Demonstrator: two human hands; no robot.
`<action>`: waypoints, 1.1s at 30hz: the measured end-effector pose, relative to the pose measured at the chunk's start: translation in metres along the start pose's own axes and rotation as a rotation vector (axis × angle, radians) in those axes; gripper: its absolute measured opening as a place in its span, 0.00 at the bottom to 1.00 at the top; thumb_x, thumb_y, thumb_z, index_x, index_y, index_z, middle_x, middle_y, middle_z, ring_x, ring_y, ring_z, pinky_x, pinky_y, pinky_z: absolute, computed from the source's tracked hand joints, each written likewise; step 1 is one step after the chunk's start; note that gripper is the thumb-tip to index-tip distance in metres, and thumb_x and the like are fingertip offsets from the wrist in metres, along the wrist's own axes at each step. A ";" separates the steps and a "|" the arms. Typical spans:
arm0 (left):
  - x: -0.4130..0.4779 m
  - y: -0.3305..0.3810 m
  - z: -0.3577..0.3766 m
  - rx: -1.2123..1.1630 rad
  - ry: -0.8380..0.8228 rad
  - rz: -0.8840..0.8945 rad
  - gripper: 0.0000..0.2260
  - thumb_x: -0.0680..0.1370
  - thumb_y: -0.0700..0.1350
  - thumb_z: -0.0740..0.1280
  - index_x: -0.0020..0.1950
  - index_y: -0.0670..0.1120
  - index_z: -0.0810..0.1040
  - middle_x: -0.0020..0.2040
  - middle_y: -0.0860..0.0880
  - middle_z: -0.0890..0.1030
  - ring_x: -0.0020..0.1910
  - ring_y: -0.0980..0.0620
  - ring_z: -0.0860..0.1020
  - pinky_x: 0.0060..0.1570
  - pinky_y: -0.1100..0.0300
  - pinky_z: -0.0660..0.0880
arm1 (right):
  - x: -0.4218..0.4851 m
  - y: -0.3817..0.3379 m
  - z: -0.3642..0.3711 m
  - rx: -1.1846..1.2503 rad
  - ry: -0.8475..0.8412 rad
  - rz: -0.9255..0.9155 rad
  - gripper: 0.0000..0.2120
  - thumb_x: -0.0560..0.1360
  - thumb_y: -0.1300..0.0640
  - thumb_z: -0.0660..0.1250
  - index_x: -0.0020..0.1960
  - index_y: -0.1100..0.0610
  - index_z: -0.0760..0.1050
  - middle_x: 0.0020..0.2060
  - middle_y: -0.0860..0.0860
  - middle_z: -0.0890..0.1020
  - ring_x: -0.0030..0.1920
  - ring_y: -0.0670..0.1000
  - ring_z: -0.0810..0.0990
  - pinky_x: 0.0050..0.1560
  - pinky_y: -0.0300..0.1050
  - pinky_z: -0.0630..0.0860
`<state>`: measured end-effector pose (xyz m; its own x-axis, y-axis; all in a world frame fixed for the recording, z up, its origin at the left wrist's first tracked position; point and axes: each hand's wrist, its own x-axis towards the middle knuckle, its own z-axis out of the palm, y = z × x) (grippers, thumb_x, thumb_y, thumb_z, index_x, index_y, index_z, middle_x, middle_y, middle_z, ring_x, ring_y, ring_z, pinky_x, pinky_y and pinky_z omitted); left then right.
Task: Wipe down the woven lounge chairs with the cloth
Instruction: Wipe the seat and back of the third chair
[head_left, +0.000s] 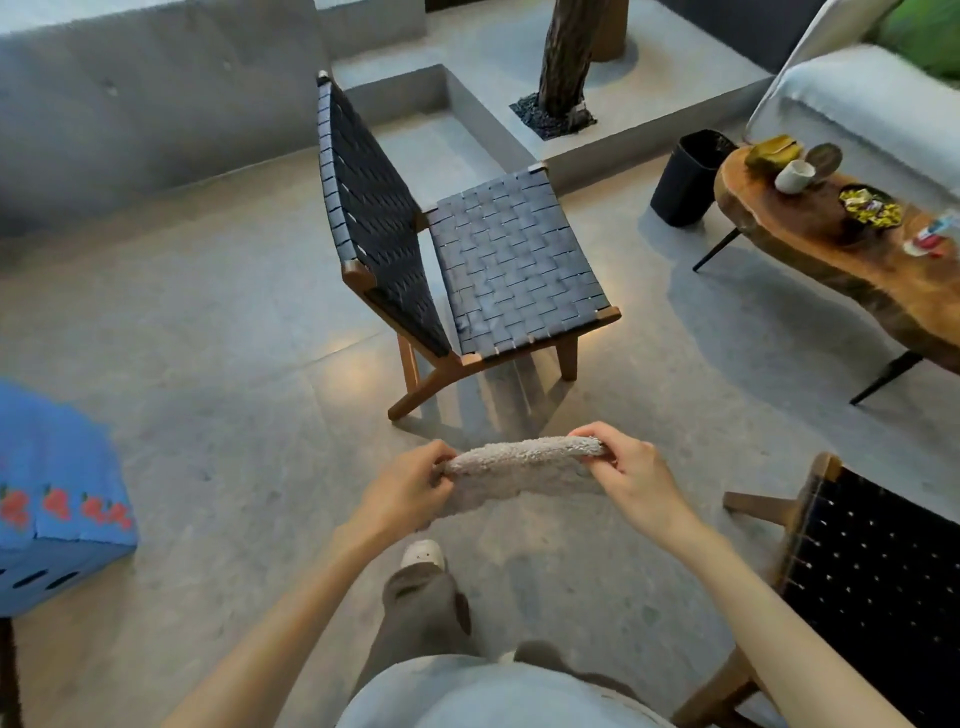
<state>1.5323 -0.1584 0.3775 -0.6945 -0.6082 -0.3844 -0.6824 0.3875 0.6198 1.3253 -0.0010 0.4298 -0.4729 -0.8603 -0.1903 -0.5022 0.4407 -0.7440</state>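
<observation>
In the head view, low centre: we hold the grey terry cloth (519, 467) stretched between both hands over the concrete floor (208, 338), well apart from either chair. Left hand (410, 483) pinches the left edge, thumb and curled fingers closed on the fabric. Right hand (631, 467) pinches the right edge the same way. The top edge is taut and the rest hangs toward us. Our read: we're squaring it up or folding it into a flat pad before contact.

The likely target is the dark woven lounge chair (514, 260) ahead: wood frame, back at left, seat toward the right. The cloth isn't on it, so wiping there looks not yet begun. We can't tell whether the webbing is dusty.

A second woven chair (872, 561) sits lower right, just beside our right forearm, partly out of frame.

A live-edge wooden table (810, 244) stands at right, a black bin (685, 176) near its end, and a blue patterned box (57, 493) is at the left edge.
</observation>
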 end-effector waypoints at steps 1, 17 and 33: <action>0.017 -0.005 -0.010 0.021 0.005 0.014 0.06 0.79 0.44 0.63 0.53 0.53 0.75 0.49 0.53 0.78 0.42 0.53 0.79 0.41 0.55 0.80 | 0.015 -0.005 0.003 -0.001 0.014 0.016 0.15 0.75 0.68 0.63 0.47 0.47 0.77 0.33 0.41 0.78 0.35 0.36 0.75 0.34 0.29 0.67; 0.229 0.005 -0.074 -0.007 -0.034 0.016 0.03 0.82 0.47 0.59 0.54 0.50 0.70 0.46 0.52 0.78 0.41 0.55 0.76 0.38 0.60 0.75 | 0.238 0.045 -0.053 -0.105 -0.013 0.205 0.08 0.76 0.59 0.65 0.48 0.46 0.77 0.38 0.47 0.80 0.41 0.50 0.77 0.37 0.40 0.72; 0.407 -0.017 0.021 -0.116 -0.249 -0.284 0.14 0.79 0.35 0.60 0.62 0.46 0.75 0.58 0.48 0.77 0.55 0.49 0.76 0.50 0.57 0.77 | 0.443 0.197 -0.043 -0.334 -0.452 0.206 0.15 0.76 0.62 0.60 0.55 0.48 0.81 0.49 0.47 0.83 0.52 0.50 0.78 0.43 0.41 0.68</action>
<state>1.2565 -0.3976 0.1959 -0.5255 -0.4880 -0.6969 -0.8349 0.1384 0.5327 0.9851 -0.2843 0.2265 -0.2666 -0.7400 -0.6176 -0.6678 0.6039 -0.4352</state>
